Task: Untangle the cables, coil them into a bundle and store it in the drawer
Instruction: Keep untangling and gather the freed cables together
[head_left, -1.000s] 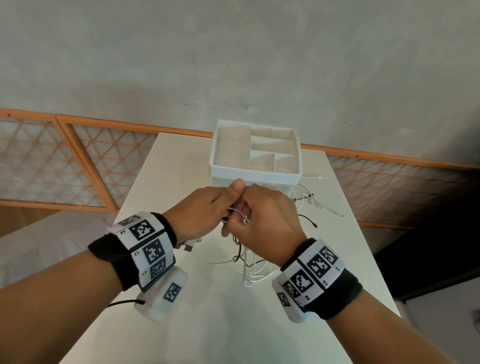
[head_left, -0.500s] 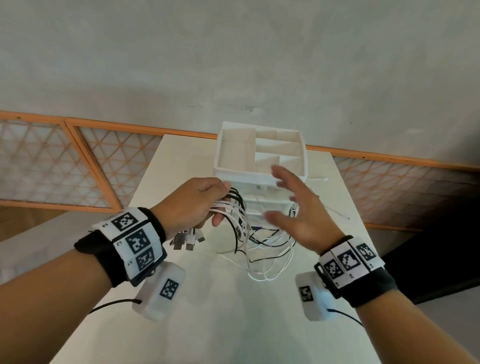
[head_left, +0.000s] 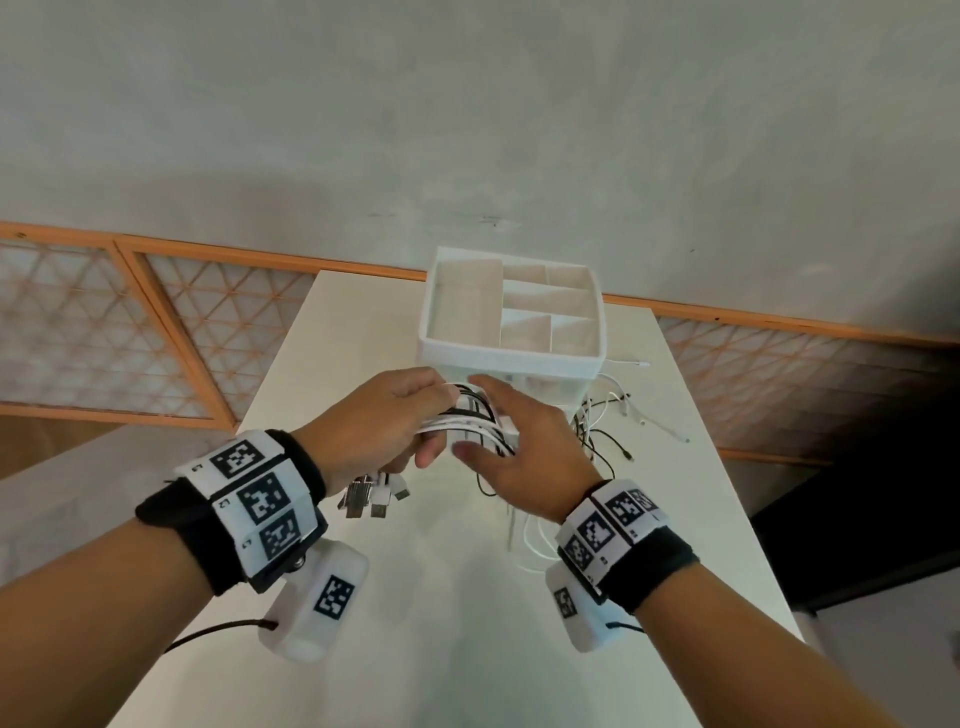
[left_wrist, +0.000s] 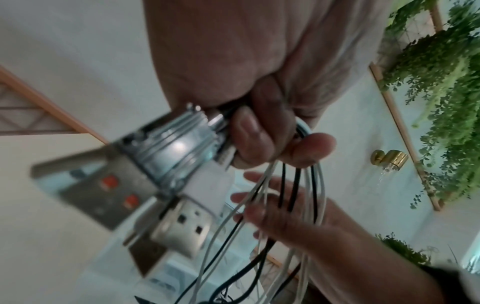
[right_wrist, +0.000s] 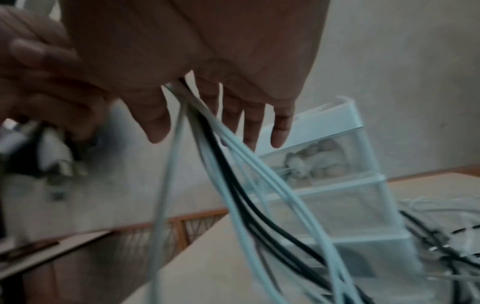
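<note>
I see the table (head_left: 467, 649) first, a long matte cream slab with squared edges running away from me toward a pale, faintly mottled wall (head_left: 467, 130) with an orange wooden rail (head_left: 234, 254) and lattice panels below it. At the far end of the table stands the organizer (head_left: 511, 358), a white plastic box whose open top tray is split into rectangular compartments; in the right wrist view its lower tiers are clear, glossy drawers (right_wrist: 335, 164) stacked one above another, all closed, the top one holding some pale rounded things I cannot make out. My left hand (head_left: 379, 431) sits just in front of the organizer, fingers curled tight round the cables (head_left: 470, 421), a sheaf of thin, smooth, round cords, most white and a few black, gathered side by side. The left wrist view shows the strands pinched between thumb and forefinger and dropping from there in long loose loops. My right hand (head_left: 524, 452) lies against the same sheaf from the other side, fingers straight and slightly spread, the cords running across its palm without any closed grip on them. The rest of the cables trails down to the table and lies in a loose tangle to the right of the organizer, with small end connectors (head_left: 644, 415) scattered on the surface. Under my left hand hangs a cluster of plugs (head_left: 371, 499), flat rectangular metal shells with white plastic collars, shiny and blurred up close.
</note>
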